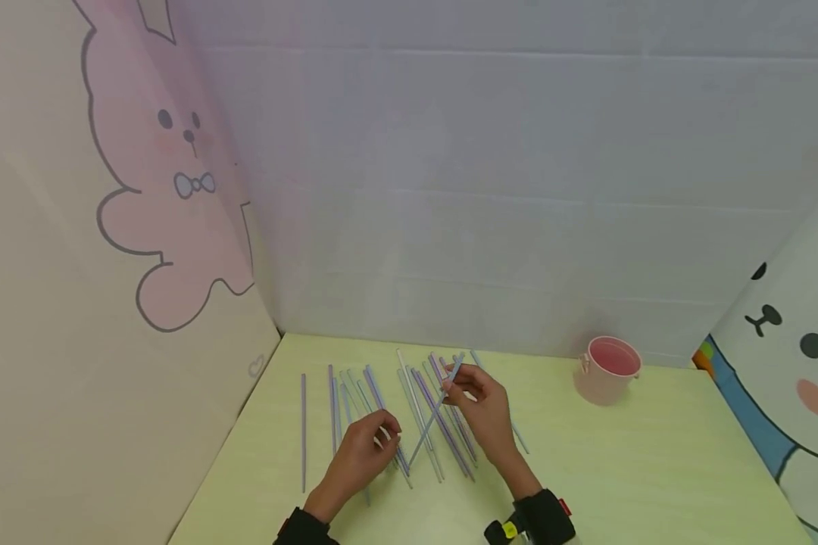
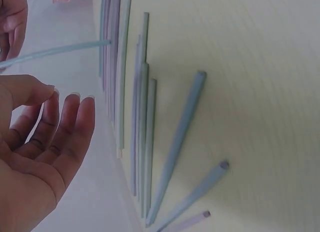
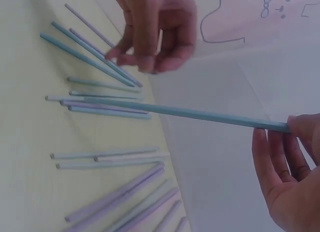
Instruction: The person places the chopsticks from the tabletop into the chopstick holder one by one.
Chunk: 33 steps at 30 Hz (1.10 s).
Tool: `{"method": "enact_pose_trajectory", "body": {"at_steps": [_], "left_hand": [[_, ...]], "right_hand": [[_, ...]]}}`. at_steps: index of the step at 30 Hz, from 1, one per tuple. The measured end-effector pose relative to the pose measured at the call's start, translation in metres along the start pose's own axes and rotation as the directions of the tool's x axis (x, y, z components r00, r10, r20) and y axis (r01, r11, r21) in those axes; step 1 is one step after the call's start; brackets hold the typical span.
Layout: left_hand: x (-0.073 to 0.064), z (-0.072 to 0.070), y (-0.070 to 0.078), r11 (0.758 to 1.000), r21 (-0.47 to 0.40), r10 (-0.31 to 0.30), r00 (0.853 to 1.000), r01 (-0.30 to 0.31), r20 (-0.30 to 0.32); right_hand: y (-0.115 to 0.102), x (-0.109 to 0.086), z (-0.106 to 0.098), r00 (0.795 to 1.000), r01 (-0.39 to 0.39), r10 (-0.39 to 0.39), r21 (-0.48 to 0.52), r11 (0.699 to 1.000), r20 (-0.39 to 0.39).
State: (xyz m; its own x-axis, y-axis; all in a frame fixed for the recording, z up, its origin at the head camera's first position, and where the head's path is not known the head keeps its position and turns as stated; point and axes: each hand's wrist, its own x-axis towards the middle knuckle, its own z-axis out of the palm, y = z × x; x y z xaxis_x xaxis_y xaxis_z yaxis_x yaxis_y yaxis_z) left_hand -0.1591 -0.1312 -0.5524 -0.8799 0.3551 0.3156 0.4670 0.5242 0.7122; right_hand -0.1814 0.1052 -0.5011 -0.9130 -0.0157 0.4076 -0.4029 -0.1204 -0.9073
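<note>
My right hand (image 1: 484,409) pinches a thin blue stick (image 1: 432,418) near its upper end, between thumb and fingertips. The stick slants down to the left, its lower end close to my left hand (image 1: 363,452). In the right wrist view, the held blue stick (image 3: 200,116) crosses in front of several others. My left hand holds nothing; its fingers are loosely curved, thumb close to the index fingertip in the left wrist view. Below both hands, several purple, blue, pale green and whitish sticks (image 1: 443,435) lie spread on the table, some side by side.
A pink bucket (image 1: 598,384) with small side handles stands at the back right of the pale yellow table (image 1: 654,469). One purple stick (image 1: 303,431) lies apart at the left. Hanging sheets with cartoon animals (image 1: 170,219) close in the back and sides.
</note>
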Motion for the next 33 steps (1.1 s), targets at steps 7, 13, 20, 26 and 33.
{"method": "enact_pose_trajectory", "body": {"at_steps": [7, 13, 20, 26, 33], "left_hand": [[-0.016, -0.020, -0.035, 0.993, 0.079, -0.083, 0.996, 0.087, -0.045], [-0.029, -0.043, -0.068, 0.967, 0.145, -0.186, 0.971, 0.208, -0.152], [-0.037, -0.062, -0.097, 0.921, 0.281, -0.207, 0.949, 0.271, -0.238], [-0.042, -0.071, -0.108, 0.907, 0.320, -0.203, 0.950, 0.273, -0.237], [-0.048, -0.079, -0.115, 0.896, 0.327, -0.226, 0.943, 0.299, -0.243]], "right_hand": [[-0.007, 0.012, -0.051, 0.994, 0.027, -0.032, -0.054, 0.998, -0.107], [-0.019, 0.022, -0.096, 0.974, 0.070, -0.087, -0.090, 0.994, -0.208], [-0.040, 0.027, -0.132, 0.951, 0.086, -0.097, -0.048, 0.995, -0.293], [-0.054, 0.035, -0.154, 0.937, 0.141, -0.151, -0.053, 0.989, -0.316], [-0.065, 0.041, -0.175, 0.918, 0.159, -0.175, -0.072, 0.985, -0.356]]}}
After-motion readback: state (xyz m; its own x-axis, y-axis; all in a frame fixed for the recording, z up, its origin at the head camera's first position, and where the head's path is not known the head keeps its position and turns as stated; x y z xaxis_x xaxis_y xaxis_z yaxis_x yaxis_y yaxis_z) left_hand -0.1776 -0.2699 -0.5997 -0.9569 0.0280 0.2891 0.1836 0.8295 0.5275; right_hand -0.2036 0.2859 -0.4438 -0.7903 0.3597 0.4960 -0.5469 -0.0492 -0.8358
